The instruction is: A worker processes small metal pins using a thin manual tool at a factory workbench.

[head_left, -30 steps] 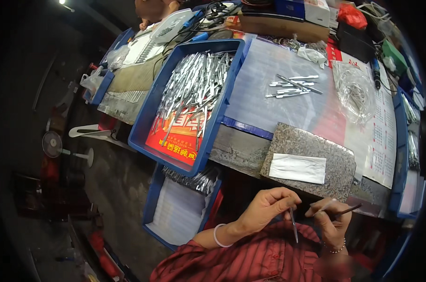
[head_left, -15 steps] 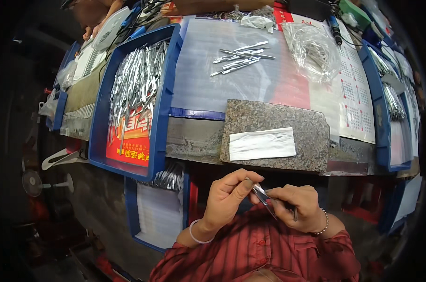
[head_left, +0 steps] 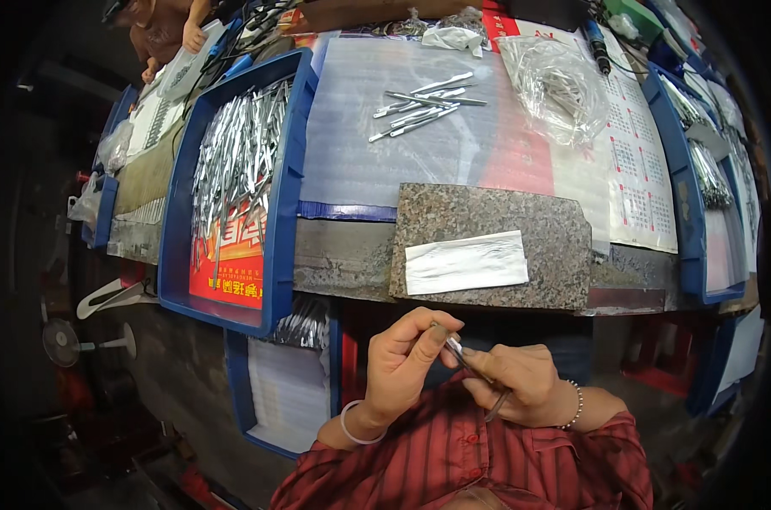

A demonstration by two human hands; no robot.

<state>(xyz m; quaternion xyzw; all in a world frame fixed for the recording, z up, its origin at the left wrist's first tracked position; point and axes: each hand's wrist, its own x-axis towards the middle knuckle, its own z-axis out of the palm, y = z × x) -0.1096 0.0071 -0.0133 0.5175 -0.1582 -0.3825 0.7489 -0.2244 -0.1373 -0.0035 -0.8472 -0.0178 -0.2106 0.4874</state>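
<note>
Head view: low in the picture, close to the body, the left hand (head_left: pixel 407 361) and right hand (head_left: pixel 521 387) meet on one pair of tweezers (head_left: pixel 475 374), a thin metal tool that runs on a slant from about 10 o'clock down to 4 o'clock between them. The left hand pinches its upper tip between thumb and fingers; the right hand is curled shut around its lower part, with the end poking out below the palm. A white band circles the left wrist and a bead bracelet (head_left: pixel 575 406) the right. Both hands sit at 6 o'clock of a speckled stone slab (head_left: pixel 496 221) on the table (head_left: pixel 343 255) edge, apart from it; a white strip (head_left: pixel 466 262) lies flat on the slab. At 10 o'clock of the hands a blue tray (head_left: pixel 285 204) holds a heap of metal tweezers (head_left: pixel 237 153) over a red sheet. At 12 o'clock of the slab a small loose bunch of tweezers (head_left: pixel 424 106) lies on clear plastic sheeting, and at 2 o'clock of it is a crumpled clear bag (head_left: pixel 555 85). Another blue tray (head_left: pixel 687 204) with metal pieces stands at the far right. Under the table, at 9 o'clock of the left hand, a lower blue bin (head_left: pixel 241 382) shows white sheets. At the top left another person's hand (head_left: pixel 194 38) rests by the table.
</note>
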